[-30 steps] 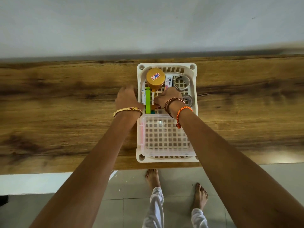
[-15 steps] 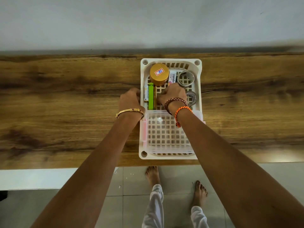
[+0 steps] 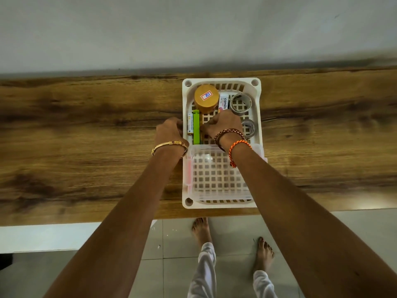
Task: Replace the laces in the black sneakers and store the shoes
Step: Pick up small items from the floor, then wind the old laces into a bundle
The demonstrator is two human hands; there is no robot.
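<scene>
While neither the black sneakers nor any laces appear in the head view, both hands work at a white lattice basket (image 3: 257,117) that stands on the wooden table (image 3: 86,134) close to its near edge. The left hand (image 3: 168,132) rests against the outside of the basket's left wall, fingers curled toward the rim; whether it actually clasps the rim cannot be told. The right hand (image 3: 223,123) reaches inside with curled fingers directed down at the basket floor beside a green bar-shaped item (image 3: 196,127); its fingertips are hidden, so what it pinches, if anything, cannot be told.

Along the left wall lies a battery (image 3: 189,125), touching the green item. At the far end stands a jar with a yellow-brown lid (image 3: 206,97), then a white tube lettered "camlin" (image 3: 223,102), then two rolls of tape (image 3: 240,103), one behind the other on the right side. A clear plastic box (image 3: 217,175) fills the near half of the basket.

By judgement, a search for replacement laces is under way. Laces would be light, limp and prone to tangling, best lifted by pinching the gathered bundle at its middle, not a loose end. The basket looks rigid and light, and holding its wall should keep it from sliding. Where the sneakers are cannot be said.
</scene>
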